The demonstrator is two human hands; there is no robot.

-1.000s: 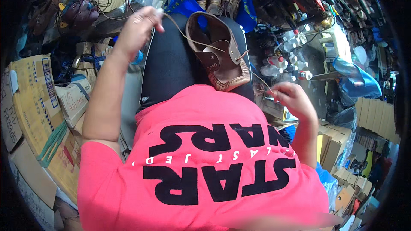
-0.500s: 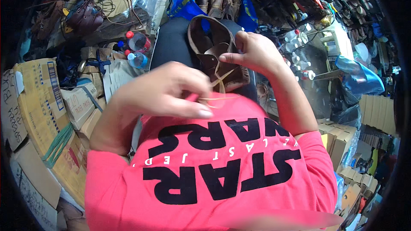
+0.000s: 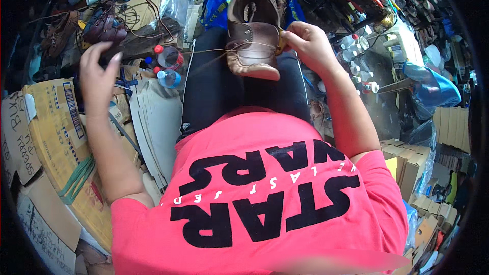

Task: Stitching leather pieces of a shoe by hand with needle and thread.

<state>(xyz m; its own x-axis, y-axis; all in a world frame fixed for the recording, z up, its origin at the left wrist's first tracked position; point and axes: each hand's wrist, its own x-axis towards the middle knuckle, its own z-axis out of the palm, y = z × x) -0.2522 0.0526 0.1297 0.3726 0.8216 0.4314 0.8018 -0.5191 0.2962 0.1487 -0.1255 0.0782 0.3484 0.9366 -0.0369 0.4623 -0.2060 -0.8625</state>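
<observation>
A brown leather shoe (image 3: 254,40) with a puckered, stitched toe rests on my dark-trousered lap (image 3: 214,91), toe toward me. From its upper a thin tan cord (image 3: 211,51) runs taut to the left, in line with my left hand (image 3: 99,74). That hand is raised away from the shoe and blurred; its fingers are partly curled, and the cord's end at them is hard to make out. At the shoe's right edge my right hand (image 3: 301,40) is closed in a pinch on a short tan length of cord.
Beyond the shoe stands a blue bag (image 3: 216,7) holding more brown leather pieces. Plastic bottles with red and blue caps (image 3: 168,63) are at the left, and several more bottles (image 3: 356,66) at the right. A yellowish cardboard box (image 3: 51,117) lies at far left.
My left hand has swung from beside the shoe out to the far left, drawing the cord straight. The shoe has shifted away from me, and my right hand has moved to its right edge.
</observation>
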